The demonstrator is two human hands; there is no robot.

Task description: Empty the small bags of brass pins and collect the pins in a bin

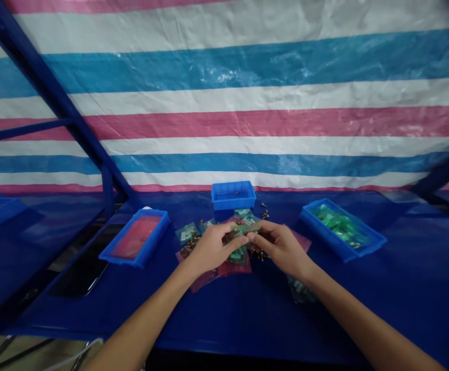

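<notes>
My left hand (211, 248) and my right hand (278, 246) meet at the middle of the blue table (402, 288). Both pinch a small clear packet with green parts (243, 230) between fingers and thumbs, held just above a heap of similar packets (193, 233) and pink sheets (228, 268). Small brass pieces (264, 211) lie scattered around the heap. What exactly is inside the held packet is too small to make out.
A small blue bin (233, 195) stands behind the heap. A blue tray with a pink lining (136, 238) lies to the left, a blue tray of green packets (342, 228) to the right. Blue frame posts (54, 93) rise at left. A striped tarp (247, 103) hangs behind.
</notes>
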